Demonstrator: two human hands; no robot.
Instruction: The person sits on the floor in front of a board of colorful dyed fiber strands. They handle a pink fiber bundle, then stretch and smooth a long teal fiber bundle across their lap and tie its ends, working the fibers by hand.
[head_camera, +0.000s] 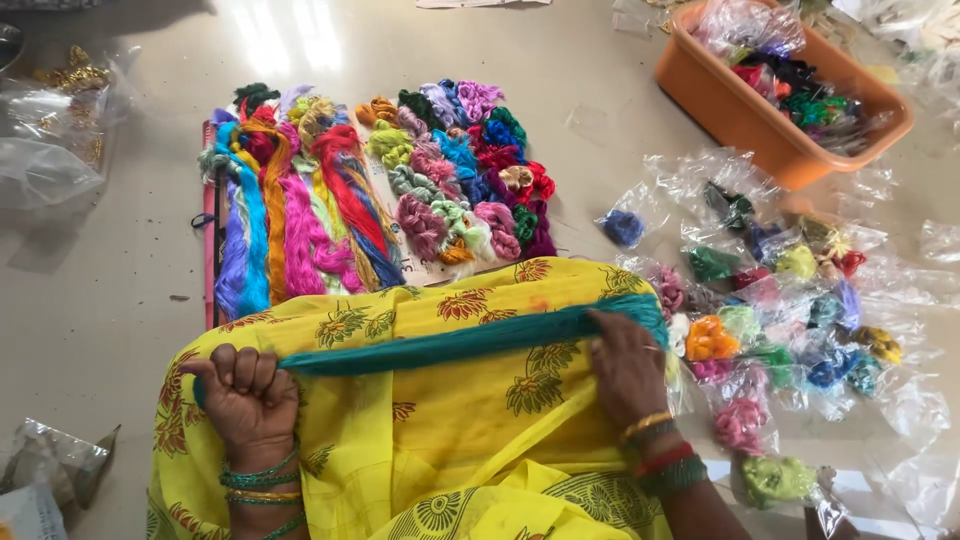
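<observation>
A person seated on the floor stretches a long teal skein of silky thread (470, 343) taut across a yellow floral-print lap cloth (440, 430), left hand (247, 392) fisted tight round one end, right hand (627, 362) with fingers (606, 330) pressed closed on the other. Bright coloured skeins (300, 210) lie ahead, bagged thread bundles (790, 330) alongside.

Teal thread hank (460, 343): fine silky fibre with a soft sheen, pulled taut between the closed left hand (248, 395) and the right hand (628, 365), over a yellow printed cloth (440, 440) of thin, matt weave. Beyond the grip, loose thread skeins (330, 200) in many colours, glossy and smooth, on a polished stone-like floor (100, 300). Right of the grip, crinkled clear plastic packets (800, 300), shiny, and an orange tub (740, 110) of smooth moulded plastic.
</observation>
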